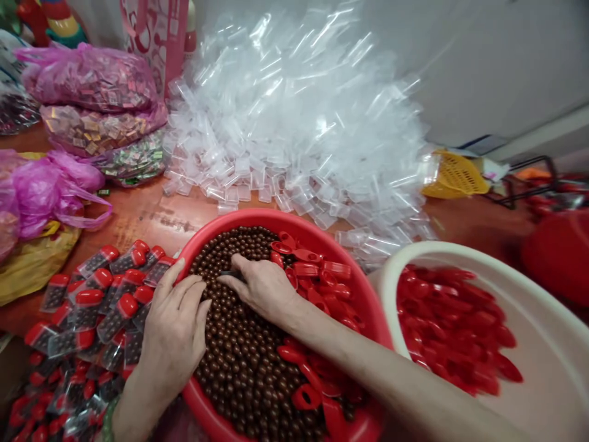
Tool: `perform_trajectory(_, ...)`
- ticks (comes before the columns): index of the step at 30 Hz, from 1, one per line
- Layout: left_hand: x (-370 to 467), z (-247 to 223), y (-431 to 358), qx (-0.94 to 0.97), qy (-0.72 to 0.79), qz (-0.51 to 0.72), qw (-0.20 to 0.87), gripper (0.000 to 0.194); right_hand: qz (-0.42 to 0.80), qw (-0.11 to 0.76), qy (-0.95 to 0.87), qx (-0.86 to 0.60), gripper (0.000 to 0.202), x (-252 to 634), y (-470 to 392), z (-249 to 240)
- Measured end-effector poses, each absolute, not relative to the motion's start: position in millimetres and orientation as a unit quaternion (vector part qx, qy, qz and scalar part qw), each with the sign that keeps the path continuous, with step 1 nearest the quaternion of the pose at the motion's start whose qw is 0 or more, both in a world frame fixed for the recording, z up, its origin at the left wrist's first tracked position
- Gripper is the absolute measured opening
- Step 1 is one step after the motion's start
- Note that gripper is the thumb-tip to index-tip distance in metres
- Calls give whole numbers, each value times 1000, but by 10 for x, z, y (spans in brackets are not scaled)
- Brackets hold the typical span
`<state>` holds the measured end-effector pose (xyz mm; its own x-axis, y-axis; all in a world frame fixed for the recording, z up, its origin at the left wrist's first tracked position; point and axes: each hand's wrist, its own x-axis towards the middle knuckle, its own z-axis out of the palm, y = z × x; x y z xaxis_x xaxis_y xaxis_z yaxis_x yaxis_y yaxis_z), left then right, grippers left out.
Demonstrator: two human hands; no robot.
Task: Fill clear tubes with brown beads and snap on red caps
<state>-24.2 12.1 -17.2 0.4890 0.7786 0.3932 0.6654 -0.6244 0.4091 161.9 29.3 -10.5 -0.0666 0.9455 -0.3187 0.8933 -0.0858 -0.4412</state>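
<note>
A red basin (276, 216) holds many brown balls (248, 344) on its left side and red plastic caps (317, 276) on its right. Over the balls, my right hand (260, 285) pinches a small dark object (230, 274) whose shape is partly hidden. My left hand (177, 325) rests at the basin's left rim, fingers pointing up and slightly bent, with nothing seen in its grasp. Beside it, at the left, lies a heap of clear containers (99, 279) with red caps and dark balls inside.
Behind the basin rises a large pile of clear plastic containers (294, 123). A white basin (432, 248) of red parts stands at the right, near a yellow basket (460, 175). Pink bags (92, 73) of small packets are stacked at the back left.
</note>
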Motion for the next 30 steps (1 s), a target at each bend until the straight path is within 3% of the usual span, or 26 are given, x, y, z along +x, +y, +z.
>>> perform_trajectory(7,-251,-135,75,857,416,267,146,28,530,51,-581,-616,17,1743,304,-343)
perform_trajectory(10,-290,-53,43,880,382,217,182,37,624,55,-512,-588,30,1766,305,-443)
perform_trajectory(14,-312,27,21,895,361,155,211,49,703,92,-441,-550,27,1759,278,-446)
perform_trajectory(17,-295,15,37,898,361,157,195,45,734,134,-414,-521,26,1712,250,-384)
perform_trajectory(21,-271,6,83,888,348,226,197,33,739,163,-423,-497,31,1659,228,-244)
perform_trajectory(24,-254,58,92,854,318,298,285,24,706,175,-468,-502,36,1712,224,-71)
perform_trajectory(27,-225,126,71,811,310,317,383,22,639,193,-522,-530,30,1871,189,132)
perform_trajectory(30,-207,166,55,812,302,294,403,19,517,190,-609,-571,25,2080,69,289)
